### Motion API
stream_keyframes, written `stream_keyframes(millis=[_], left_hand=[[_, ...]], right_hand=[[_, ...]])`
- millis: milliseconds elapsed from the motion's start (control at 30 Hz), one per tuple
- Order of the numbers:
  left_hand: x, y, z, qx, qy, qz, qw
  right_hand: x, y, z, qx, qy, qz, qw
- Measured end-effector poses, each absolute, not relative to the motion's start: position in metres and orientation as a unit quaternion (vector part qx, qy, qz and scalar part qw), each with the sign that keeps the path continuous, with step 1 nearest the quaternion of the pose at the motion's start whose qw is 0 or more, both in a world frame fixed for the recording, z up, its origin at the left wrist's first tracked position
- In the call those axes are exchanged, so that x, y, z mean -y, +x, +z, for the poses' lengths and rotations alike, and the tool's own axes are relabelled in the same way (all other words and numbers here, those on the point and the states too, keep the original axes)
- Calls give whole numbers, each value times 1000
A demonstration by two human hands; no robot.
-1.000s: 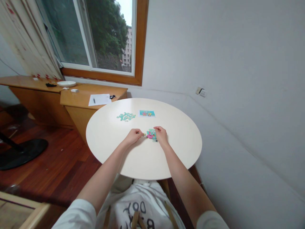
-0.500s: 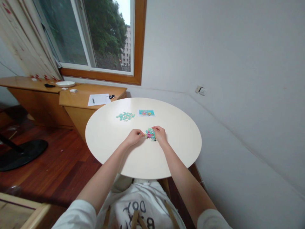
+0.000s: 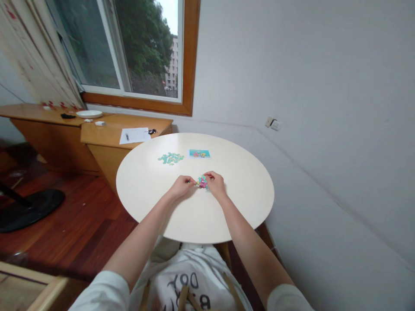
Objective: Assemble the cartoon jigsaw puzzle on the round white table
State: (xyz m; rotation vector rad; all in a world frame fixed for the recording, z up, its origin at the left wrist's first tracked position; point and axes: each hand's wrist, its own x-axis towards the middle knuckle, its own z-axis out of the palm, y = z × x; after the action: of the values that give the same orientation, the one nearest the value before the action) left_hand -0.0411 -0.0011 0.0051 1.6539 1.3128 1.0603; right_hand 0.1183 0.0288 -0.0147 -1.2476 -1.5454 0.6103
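Observation:
A partly joined jigsaw puzzle (image 3: pixel 202 182) in pink, teal and yellow lies on the white oval table (image 3: pixel 197 220). At its left edge my left hand (image 3: pixel 182 186) is closed, thumb and finger pinched on a small puzzle piece there. My right hand (image 3: pixel 217 183) bends over the puzzle from the right, its fingertips pinched at the upper edge; whatever lies between them is too small to make out. The right side of the puzzle is hidden under this hand.
Loose teal puzzle pieces (image 3: pixel 171 158) lie in a heap at the back left of the table. Beside them is a picture card (image 3: pixel 199 153) with cartoon figures. A wooden cabinet (image 3: pixel 110 149) stands behind to the left, bearing a paper sheet (image 3: pixel 135 135) and a white plate (image 3: pixel 88 114).
My right hand has shifted slightly left, from the puzzle's upper right corner further over it, covering more of its right side. My left hand stays almost where it was.

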Motion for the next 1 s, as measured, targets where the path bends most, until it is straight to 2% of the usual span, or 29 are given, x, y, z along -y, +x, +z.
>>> stream_keyframes(millis=[200,400,1000], left_hand=[[1,-42,3,-504,638,429,394],[1,-41,5,-506,630,434,399],[3,-41,5,-512,637,424,391]], right_hand=[[-21,114,-11,692,-435,310,487],[-21,112,-15,675,-410,385,478],[-24,115,-16,693,-399,398,451]])
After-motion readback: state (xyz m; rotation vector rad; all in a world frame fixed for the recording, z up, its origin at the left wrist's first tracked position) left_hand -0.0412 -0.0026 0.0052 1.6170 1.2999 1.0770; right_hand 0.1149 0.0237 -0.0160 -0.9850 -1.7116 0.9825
